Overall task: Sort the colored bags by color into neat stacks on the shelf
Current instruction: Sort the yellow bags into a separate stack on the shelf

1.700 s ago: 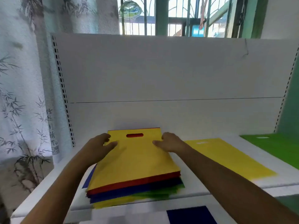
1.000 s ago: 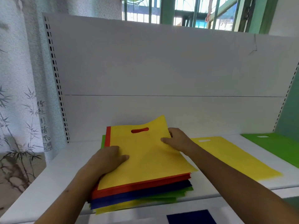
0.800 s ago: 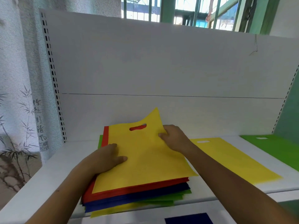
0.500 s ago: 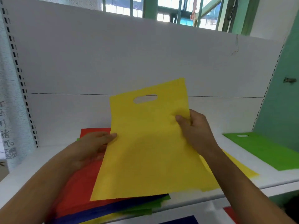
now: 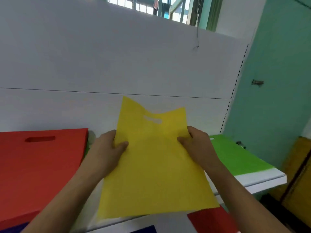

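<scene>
Yellow bag (image 5: 156, 167) held above the white shelf (image 5: 262, 178), pinched at its side edges by left hand (image 5: 107, 153) and right hand (image 5: 196, 147), between red bag (image 5: 38, 163) left and green bag (image 5: 235, 155) right.

yellow bag (image 5: 156, 167): lifted off pile, carried right | both hands now grip it | red bag (image 5: 40, 163) uncovered

We see a flat yellow bag (image 5: 156, 165) with a die-cut handle slot, its top edge sagging, just above the white shelf (image 5: 262, 178), a red bag (image 5: 38, 162) topping the pile at left, a green bag (image 5: 235, 157) flat at right
</scene>
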A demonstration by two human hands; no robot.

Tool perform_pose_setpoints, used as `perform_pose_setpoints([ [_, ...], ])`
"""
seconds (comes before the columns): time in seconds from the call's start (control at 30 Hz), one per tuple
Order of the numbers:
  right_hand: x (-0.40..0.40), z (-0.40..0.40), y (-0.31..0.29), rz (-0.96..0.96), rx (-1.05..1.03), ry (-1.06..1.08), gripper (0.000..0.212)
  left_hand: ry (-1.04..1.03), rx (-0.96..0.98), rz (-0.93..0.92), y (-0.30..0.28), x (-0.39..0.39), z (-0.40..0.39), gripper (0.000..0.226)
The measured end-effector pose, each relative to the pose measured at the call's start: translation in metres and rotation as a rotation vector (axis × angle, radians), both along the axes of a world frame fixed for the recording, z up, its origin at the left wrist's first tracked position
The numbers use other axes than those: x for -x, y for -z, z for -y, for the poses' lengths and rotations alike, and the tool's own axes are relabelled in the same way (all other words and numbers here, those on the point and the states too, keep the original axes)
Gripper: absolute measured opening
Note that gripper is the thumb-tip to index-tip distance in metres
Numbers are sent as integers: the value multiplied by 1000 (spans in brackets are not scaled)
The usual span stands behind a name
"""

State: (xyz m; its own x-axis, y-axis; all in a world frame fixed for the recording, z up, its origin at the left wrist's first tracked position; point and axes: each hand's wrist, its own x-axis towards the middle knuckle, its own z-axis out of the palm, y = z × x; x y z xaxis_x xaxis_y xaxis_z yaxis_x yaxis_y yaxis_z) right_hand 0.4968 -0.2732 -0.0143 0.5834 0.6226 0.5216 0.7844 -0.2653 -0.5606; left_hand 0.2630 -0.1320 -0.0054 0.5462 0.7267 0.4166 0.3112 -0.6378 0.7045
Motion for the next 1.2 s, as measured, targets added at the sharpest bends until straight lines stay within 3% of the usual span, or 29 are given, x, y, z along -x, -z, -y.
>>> perform_pose_setpoints([
  [0.1,-36,11,8,39,-117,-12,25,-27,-6,107,11,-38,17,11],
  [0.23,-77,4,13,36,-196,-71,23,-49,190,151,25,-68,17,9],
  [0.3,-91,-10,21,18,-128,-116,22,-122,194,30,34,-78,11,21],
  [0.4,-102,-37,40,-46,56,-155,45,-258,176,-217,52,-86,0,53],
  [0.5,-102,-59,58,44,263,-173,62,-315,111,-377,70,-83,-6,71],
  [0.57,-100,-66,68,142,484,-151,69,-364,34,-565,83,-79,-8,63],
  [0.63,-99,-70,74,249,655,-146,63,-388,-53,-723,92,-78,-12,36],
  [0.7,-99,-73,79,327,753,-149,56,-392,-44,-763,97,-77,-15,15],
  [0.83,-101,-75,84,314,827,-148,54,-388,-37,-746,97,-78,-16,19],
  [0.93,-89,-76,72,327,787,-162,56,-353,-31,-600,87,-65,-8,32],
  [1.07,-37,-88,38,184,561,-364,40,-321,-105,-299,47,-27,5,22],
  [1.2,52,-113,11,-32,450,-620,51,-370,-178,-147,-2,37,7,13],
])
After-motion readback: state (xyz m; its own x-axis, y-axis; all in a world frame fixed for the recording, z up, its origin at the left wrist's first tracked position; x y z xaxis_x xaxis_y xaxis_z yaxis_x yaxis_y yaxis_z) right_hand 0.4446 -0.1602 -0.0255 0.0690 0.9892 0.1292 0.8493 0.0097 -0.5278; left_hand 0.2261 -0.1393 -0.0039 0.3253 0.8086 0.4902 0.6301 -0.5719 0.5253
